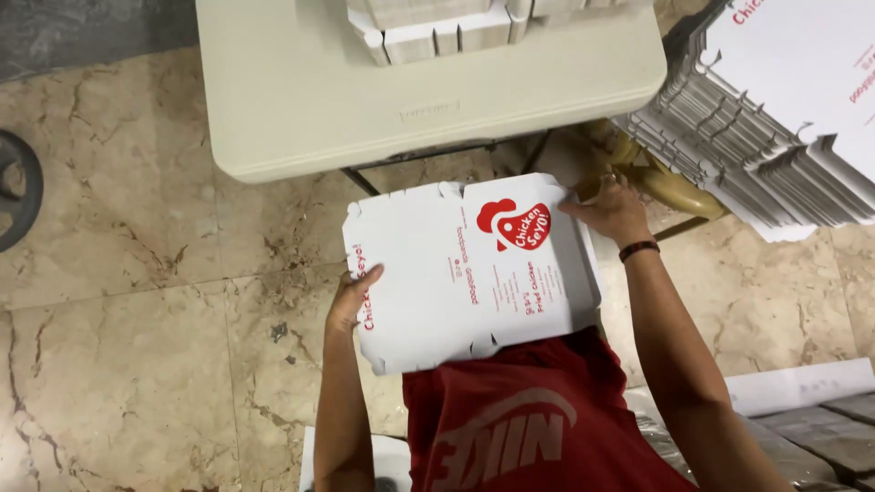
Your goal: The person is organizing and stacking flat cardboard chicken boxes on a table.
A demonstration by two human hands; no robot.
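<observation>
I hold a flat, unfolded white cardboard box blank [437, 282] with red print and a red bird-shaped logo in front of my red shirt. My left hand [351, 296] grips its left edge, thumb on top. At the blank's far right corner my right hand [612, 211] holds the edge; a dark band circles that wrist. The blank lies roughly level above the floor, between me and the table.
A cream folding table [301, 100] stands ahead with folded white boxes [428, 27] on it. A tall stack of flat box blanks [775, 128] rises at the right. Marble floor [137, 319] spreads left; a dark round object [14, 187] sits at the left edge.
</observation>
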